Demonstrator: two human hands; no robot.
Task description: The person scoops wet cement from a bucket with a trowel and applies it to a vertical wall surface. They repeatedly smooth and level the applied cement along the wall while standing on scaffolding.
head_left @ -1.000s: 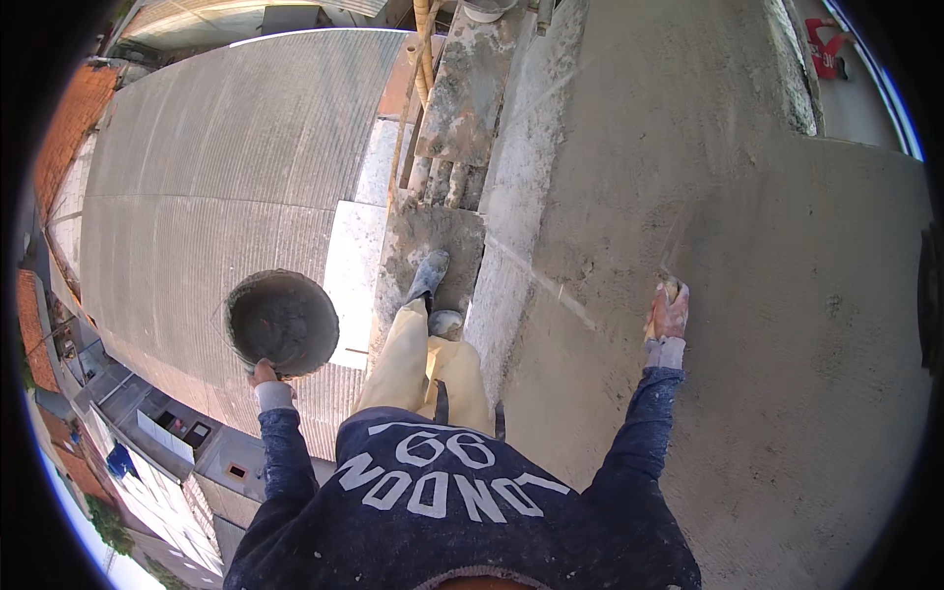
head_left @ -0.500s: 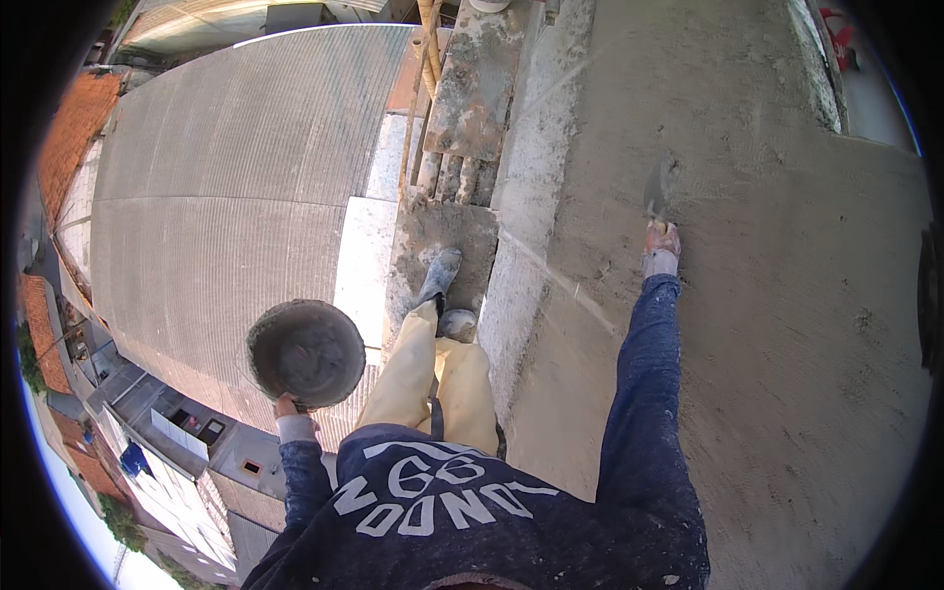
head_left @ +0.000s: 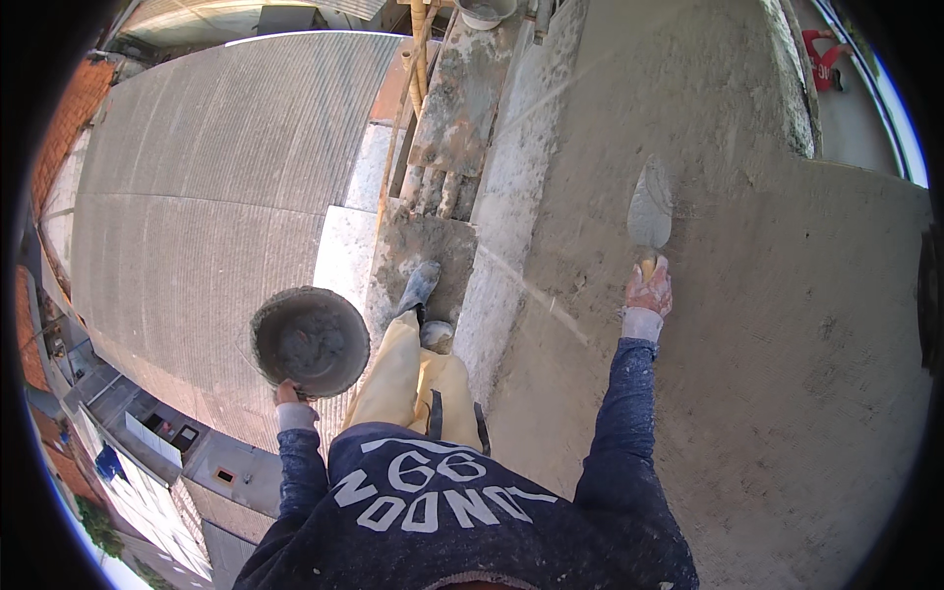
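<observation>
At the left, my left hand [head_left: 288, 392] grips the near rim of a round dark mortar bucket [head_left: 310, 344]; some wet grey mortar lies inside it. My right hand [head_left: 649, 288] is closed round the wooden handle of a pointed trowel [head_left: 650, 208]. The trowel's flat blade points away from me and looks light grey. It is over the grey mortar-coated wall [head_left: 767, 324] on my right; whether the blade touches the surface I cannot tell.
I stand on a narrow plank scaffold [head_left: 447, 113] stained with mortar. Beyond its left side lies a corrugated roof [head_left: 216, 147] lower down. Bamboo poles [head_left: 419, 59] rise at the far end, near another bucket [head_left: 486, 12]. A person in red [head_left: 824, 61] shows at the far right.
My right hand has drawn back toward me, and the trowel's blade now shows its broad face. The bucket stays in my left hand, slightly shifted. The view has turned a little.
</observation>
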